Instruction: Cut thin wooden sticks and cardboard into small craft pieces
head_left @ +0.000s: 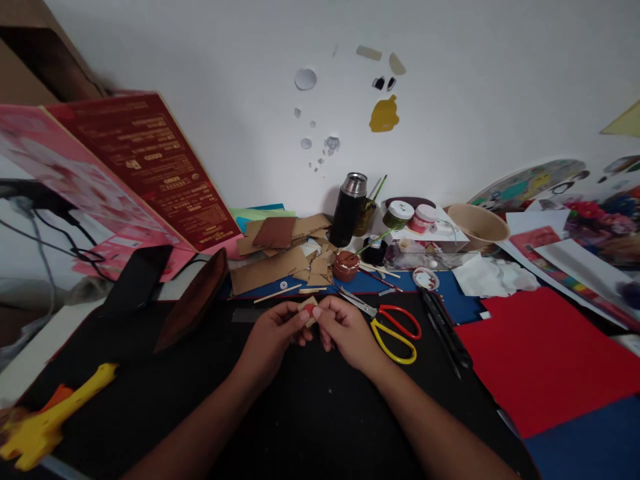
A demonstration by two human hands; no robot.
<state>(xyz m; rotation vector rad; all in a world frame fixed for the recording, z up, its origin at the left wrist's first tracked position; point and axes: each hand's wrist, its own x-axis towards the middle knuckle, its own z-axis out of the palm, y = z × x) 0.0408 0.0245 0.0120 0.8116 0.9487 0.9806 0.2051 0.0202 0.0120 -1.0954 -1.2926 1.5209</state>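
My left hand [277, 331] and my right hand [345, 330] meet over the black mat [310, 413] at the middle of the table. Both pinch one small tan cardboard piece [307, 306] between thumbs and fingertips, and the fingers of both hands are curled closed around it. Most of the piece is hidden by my fingers. Scissors with red and yellow handles [395, 328] lie just right of my right hand. A thin wooden stick [277, 294] lies just beyond my hands.
Cardboard scraps [285, 257] pile up behind the hands, beside a black flask [347, 210], paint jars [410, 217] and a brown pot [345, 265]. Red paper [545, 360] covers the right side, black pens [445, 327] at its edge. A yellow glue gun [47, 423] lies front left.
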